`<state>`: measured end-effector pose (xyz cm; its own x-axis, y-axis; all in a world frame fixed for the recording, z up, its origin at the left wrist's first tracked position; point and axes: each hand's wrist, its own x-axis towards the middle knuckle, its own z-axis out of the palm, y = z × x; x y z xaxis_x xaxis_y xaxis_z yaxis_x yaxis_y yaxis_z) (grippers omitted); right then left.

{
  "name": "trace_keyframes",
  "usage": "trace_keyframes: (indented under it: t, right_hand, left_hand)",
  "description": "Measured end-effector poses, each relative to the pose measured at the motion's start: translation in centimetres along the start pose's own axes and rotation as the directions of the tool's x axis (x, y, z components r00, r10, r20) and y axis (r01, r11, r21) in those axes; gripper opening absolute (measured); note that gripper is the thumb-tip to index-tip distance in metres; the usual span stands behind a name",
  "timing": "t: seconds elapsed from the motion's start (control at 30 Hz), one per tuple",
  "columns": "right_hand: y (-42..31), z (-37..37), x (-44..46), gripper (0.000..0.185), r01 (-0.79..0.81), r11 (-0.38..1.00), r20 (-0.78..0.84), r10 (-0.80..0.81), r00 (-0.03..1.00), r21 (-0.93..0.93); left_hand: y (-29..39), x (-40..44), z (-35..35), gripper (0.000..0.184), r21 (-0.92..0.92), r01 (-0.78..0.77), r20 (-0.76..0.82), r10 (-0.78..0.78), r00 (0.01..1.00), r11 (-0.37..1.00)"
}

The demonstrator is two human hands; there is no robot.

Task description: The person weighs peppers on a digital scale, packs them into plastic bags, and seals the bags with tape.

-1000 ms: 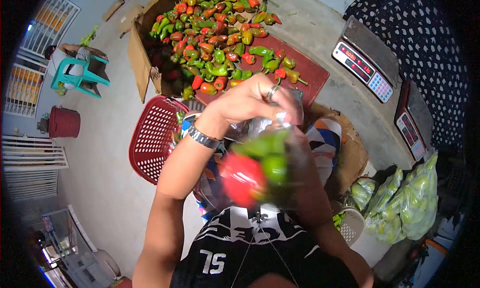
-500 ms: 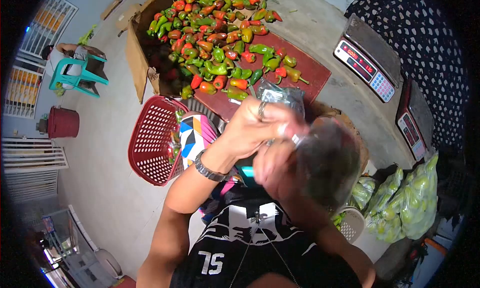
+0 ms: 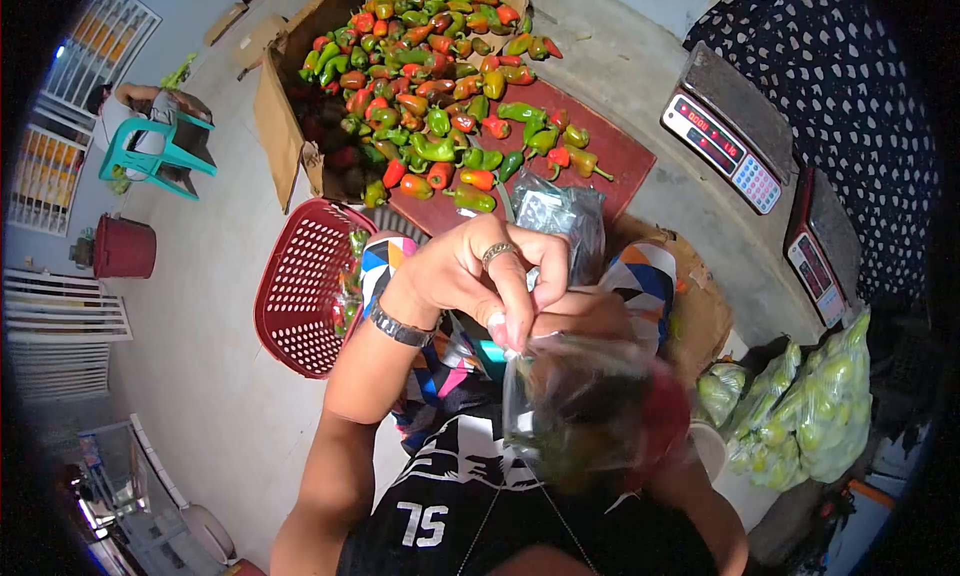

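A clear plastic bag of peppers (image 3: 575, 401) hangs close in front of my chest, its contents blurred red and green. My left hand (image 3: 480, 271), with a ring and a wristwatch, pinches the gathered top corner of this bag. Behind the bag's upper edge, my right hand (image 3: 585, 314) is closed at the bag's top and partly hidden by it. Just beyond my hands, a bundle of clear plastic bags (image 3: 560, 216) lies on the dark red board (image 3: 610, 136). Loose green, red and mixed-colour peppers (image 3: 420, 96) are heaped over the board and an open carton (image 3: 275, 126).
A red perforated basket (image 3: 290, 286) with bagged peppers stands by my left leg. Two digital scales (image 3: 720, 141) sit on the ledge at right. Bags of green produce (image 3: 810, 406) rest at lower right. A person sits on a green chair (image 3: 160, 146) at far left.
The bag has swung from the right to in front of my chest and lower. My hands have turned, and the left now pinches the bag's top corner.
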<state>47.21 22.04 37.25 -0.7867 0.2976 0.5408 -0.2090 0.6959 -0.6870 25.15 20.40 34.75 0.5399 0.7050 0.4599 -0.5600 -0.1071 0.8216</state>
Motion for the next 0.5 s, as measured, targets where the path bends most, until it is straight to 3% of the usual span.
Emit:
trace_keyframes:
  t: [0.17, 0.27, 0.37, 0.4, 0.43, 0.5]
  right_hand:
    - [-2.0, -2.2, 2.1, 0.021, 0.191, 0.912, 0.135, -0.152, 0.979, -0.362]
    - [-1.5, -3.0, 1.8, 0.02, 0.164, 0.915, 0.245, -0.075, 0.967, -0.369]
    - [-1.1, -2.7, 1.7, 0.018, 0.036, 0.862, 0.252, 0.108, 0.962, -0.506]
    - [-0.5, -2.4, 1.7, 0.017, 0.065, 0.804, 0.247, 0.103, 0.964, -0.591]
    - [0.3, -1.9, 1.6, 0.016, 0.039, 0.773, 0.228, 0.139, 0.964, -0.633]
    - [2.2, -0.3, 0.8, 0.015, -0.022, 0.708, 0.185, 0.214, 0.959, -0.706]
  left_hand:
    - [2.1, 0.8, 0.5, 0.021, 0.093, 0.016, 0.07, -0.023, 0.997, 0.996]
    - [3.5, 1.2, 0.8, 0.014, 0.3, -0.014, 0.098, -0.016, 0.995, 0.954]
    - [3.7, 0.1, 1.0, 0.01, 0.42, 0.168, -0.164, -0.108, 0.981, 0.892]
    - [3.3, -0.4, 1.1, 0.009, 0.501, 0.226, -0.253, -0.109, 0.961, 0.835]
    - [2.4, -0.9, 1.7, 0.01, 0.361, 0.326, -0.409, -0.166, 0.897, 0.874]
    - [0.1, -2.4, 1.6, 0.011, 0.364, 0.452, -0.586, -0.177, 0.791, 0.814]
